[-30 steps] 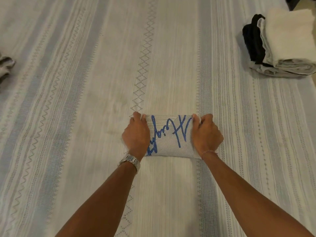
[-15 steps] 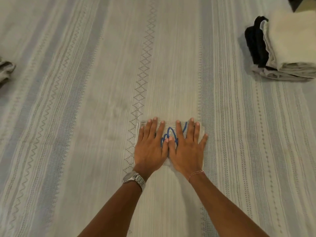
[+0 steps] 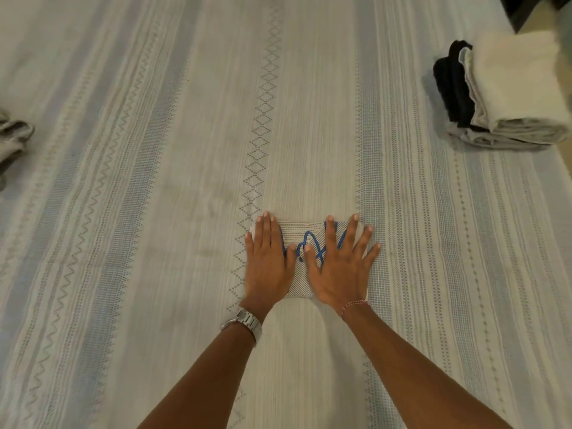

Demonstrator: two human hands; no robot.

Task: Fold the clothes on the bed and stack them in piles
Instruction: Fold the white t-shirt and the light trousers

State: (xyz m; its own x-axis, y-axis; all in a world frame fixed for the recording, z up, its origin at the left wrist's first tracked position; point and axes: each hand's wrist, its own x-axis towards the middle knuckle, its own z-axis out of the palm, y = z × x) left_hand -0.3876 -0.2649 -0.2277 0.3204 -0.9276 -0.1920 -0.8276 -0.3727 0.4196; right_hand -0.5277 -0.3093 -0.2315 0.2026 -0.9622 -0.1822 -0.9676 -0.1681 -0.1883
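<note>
Both hands flat: left hand [image 3: 268,264] & right hand [image 3: 339,267] press folded garment [image 3: 301,281].

Setting judged domestic, a bedroom in a home. Whole view was filled by bed [image 3: 154,212], covered with pale woven bedspread patterned in grey-blue stripes, zigzags and diamond bands. Pile of folded clothes [image 3: 507,97], black, grey and cream, was stacked near far right edge of bed. Crumpled grey garment [image 3: 12,140] was seen at left edge. Strip of floor [image 3: 538,26] glimpsed beyond top right corner.
</note>
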